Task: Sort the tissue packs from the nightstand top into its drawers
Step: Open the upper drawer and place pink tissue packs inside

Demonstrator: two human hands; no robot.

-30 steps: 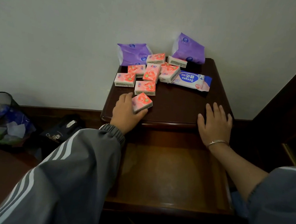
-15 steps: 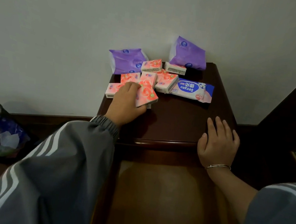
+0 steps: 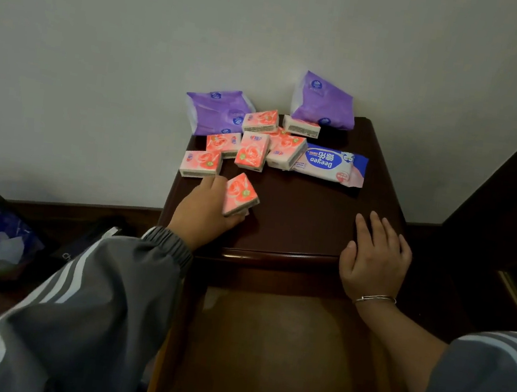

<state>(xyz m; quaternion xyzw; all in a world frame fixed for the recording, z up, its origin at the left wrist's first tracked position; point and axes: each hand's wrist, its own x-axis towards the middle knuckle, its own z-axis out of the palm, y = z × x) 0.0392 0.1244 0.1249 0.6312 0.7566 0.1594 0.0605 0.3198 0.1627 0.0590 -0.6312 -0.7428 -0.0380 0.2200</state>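
Pulled back from the pile now, left hand [image 3: 207,210] gripping a pink tissue pack [image 3: 240,194], maybe two stacked. Right hand [image 3: 373,260] flat, holding nothing. Open drawer [image 3: 280,346] below, ready for dropping.

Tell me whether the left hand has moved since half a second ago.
Yes. The left hand, gripping a pink tissue pack, pulled back from the pink cluster toward the nightstand front edge.

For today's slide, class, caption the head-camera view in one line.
Left hand grips a pink tissue pack on the nightstand; right hand rests flat above the open drawer.
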